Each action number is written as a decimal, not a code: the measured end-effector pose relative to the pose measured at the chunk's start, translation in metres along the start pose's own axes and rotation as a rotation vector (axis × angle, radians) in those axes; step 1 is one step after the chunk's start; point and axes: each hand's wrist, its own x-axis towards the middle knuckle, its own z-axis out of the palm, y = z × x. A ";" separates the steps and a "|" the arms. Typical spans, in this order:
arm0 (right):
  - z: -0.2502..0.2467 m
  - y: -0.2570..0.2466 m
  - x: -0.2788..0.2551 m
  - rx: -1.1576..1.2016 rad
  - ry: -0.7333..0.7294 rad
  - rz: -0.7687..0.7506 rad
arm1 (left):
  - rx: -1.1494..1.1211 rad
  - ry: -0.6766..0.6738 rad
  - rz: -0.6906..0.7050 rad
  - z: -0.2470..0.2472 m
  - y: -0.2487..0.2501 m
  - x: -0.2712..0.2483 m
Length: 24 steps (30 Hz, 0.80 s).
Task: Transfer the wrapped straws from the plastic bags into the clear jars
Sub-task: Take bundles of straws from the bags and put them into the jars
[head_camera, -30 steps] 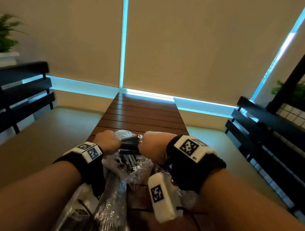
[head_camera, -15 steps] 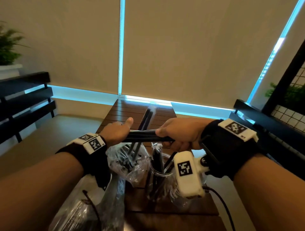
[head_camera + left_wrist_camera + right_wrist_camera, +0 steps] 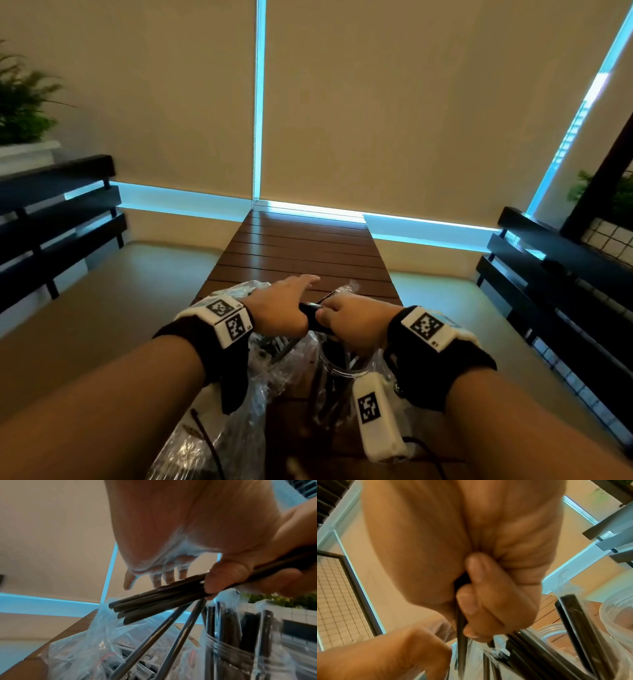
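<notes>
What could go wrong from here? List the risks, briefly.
1. Only the right hand grips the straw bundle; the left hand is open. Two loose straws splay downward from the grip and might slip out.
2. The jar already holds straws, and the plastic bag crowds against it, so incoming ends could snag or tip the jar.
</notes>
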 end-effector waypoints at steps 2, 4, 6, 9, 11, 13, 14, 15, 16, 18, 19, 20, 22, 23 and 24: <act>0.000 0.004 0.005 -0.010 -0.024 0.002 | 0.075 -0.035 0.027 0.007 -0.001 0.006; 0.000 0.007 0.010 -0.039 -0.009 -0.003 | 0.078 -0.050 0.046 0.015 -0.004 0.015; 0.001 0.011 0.015 -0.046 0.006 -0.011 | 0.116 -0.020 0.040 0.019 -0.007 0.024; 0.001 0.013 0.021 -0.029 0.005 -0.009 | 0.135 0.022 0.056 0.019 -0.007 0.033; 0.000 0.013 0.023 -0.041 0.019 0.005 | 0.137 0.028 0.077 0.019 -0.007 0.035; -0.001 0.015 0.023 -0.037 0.058 0.007 | 0.123 0.056 0.094 0.021 -0.007 0.038; -0.002 0.017 0.022 -0.022 0.093 0.010 | 0.106 0.089 0.111 0.023 -0.008 0.039; -0.003 0.019 0.020 -0.001 0.139 0.014 | 0.078 0.124 0.131 0.025 -0.009 0.040; -0.004 0.020 0.018 0.015 0.190 0.019 | 0.047 0.157 0.154 0.027 -0.009 0.041; -0.006 0.022 0.013 0.024 0.282 0.013 | -0.003 0.200 0.185 0.030 -0.010 0.043; -0.005 0.021 0.010 0.033 0.323 0.003 | -0.015 0.222 0.197 0.031 -0.010 0.043; -0.004 0.018 0.009 0.047 0.361 -0.007 | -0.027 0.247 0.211 0.032 -0.010 0.043; 0.000 0.014 0.007 0.086 0.456 -0.030 | -0.050 0.293 0.239 0.032 -0.011 0.041; 0.002 0.011 0.007 0.123 0.511 -0.033 | -0.057 0.308 0.245 0.033 -0.011 0.040; 0.003 0.009 0.006 0.177 0.561 -0.027 | -0.062 0.320 0.243 0.033 -0.012 0.039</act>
